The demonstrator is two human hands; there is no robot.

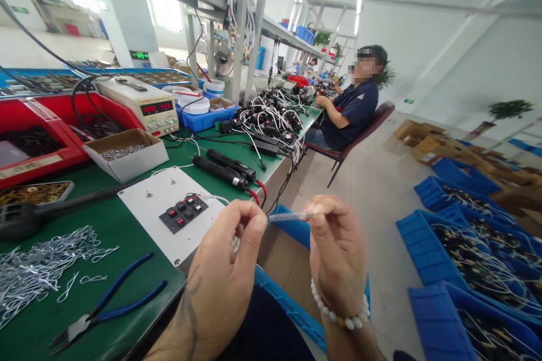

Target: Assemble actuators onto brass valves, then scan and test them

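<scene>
A thin metal coil spring (290,216) stretches level between my two hands, in front of the bench edge. My left hand (231,254) pinches its left end between thumb and forefinger. At the other end, the thumb and fingers of my right hand (337,240) are closed on the spring; a beaded bracelet circles that wrist. Left of my hands, a white panel box (146,225) with a black switch plate (183,214) sits on the green bench. Blue-handled pliers (108,304) lie near the front edge, beside a heap of metal hairpin clips (46,271).
Two black cylindrical tools (222,172) lie behind the panel box. A power supply (139,106), red bins (38,141) and a carton of small metal parts (127,155) stand at the back left. A co-worker (353,101) sits farther along. Blue crates (449,254) of wired parts stand right.
</scene>
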